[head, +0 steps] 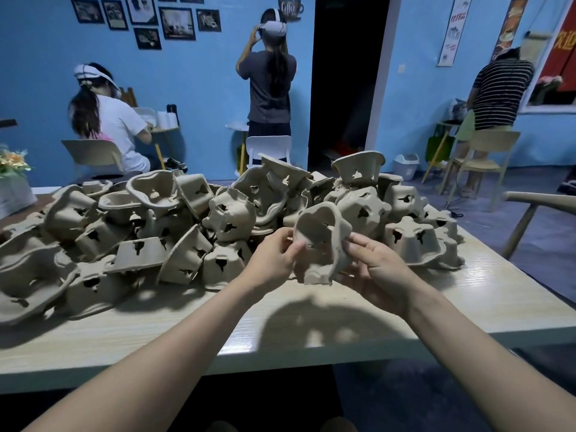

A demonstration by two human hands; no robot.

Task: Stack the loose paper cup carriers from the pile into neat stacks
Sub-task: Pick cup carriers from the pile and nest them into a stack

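**One carrier held up in both hands, the pile behind it**

Both hands hold a single paper cup carrier (321, 241) above the near part of the pale wooden tabletop (343, 332), just in front of the pile. The left hand (274, 260) pinches the carrier's left edge, thumb and fingers curled onto the rim. The right hand (377, 269) grips the right edge, its fingers wrapped behind the moulded pulp and its thumb on the near side. The carrier is tilted on its side, with its hollow facing left and toward the camera; it casts a dark shadow on the tabletop below.

The pile of loose carriers (187, 232) spreads across the tabletop from the left edge to the right, heaped in all directions, many upside down with their star-shaped slits showing. No neat stack can be made out among them.

Beyond the tabletop, three people (271, 79) with their backs turned stand or sit at a blue wall, with pale chairs (268, 148) near them.
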